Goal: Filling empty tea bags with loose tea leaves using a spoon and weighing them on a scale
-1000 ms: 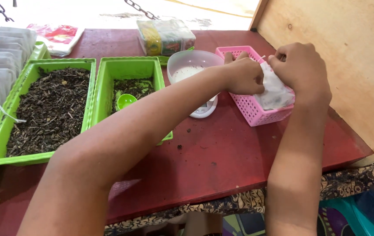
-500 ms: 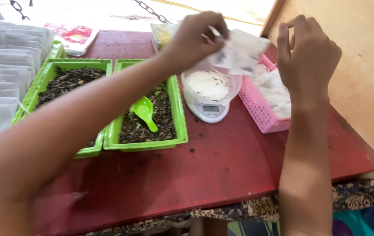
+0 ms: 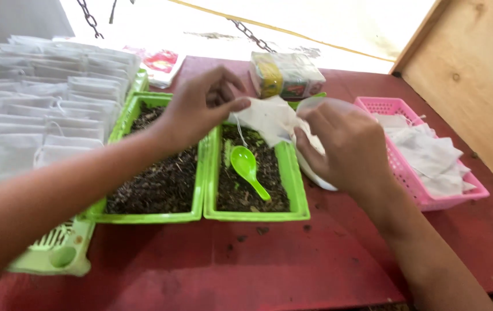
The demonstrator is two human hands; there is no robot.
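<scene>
Head view is showing both hands pinching one small white bag (image 3: 269,118) above the green trays, near the table's (image 3: 315,270) far edge: left hand (image 3: 203,106) gripping its corner, right hand (image 3: 338,144) closing on its other side.

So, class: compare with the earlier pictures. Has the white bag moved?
Yes. The white bag, pinched by the left hand and right hand, has gone left from the pink basket to above the green tray.
</scene>
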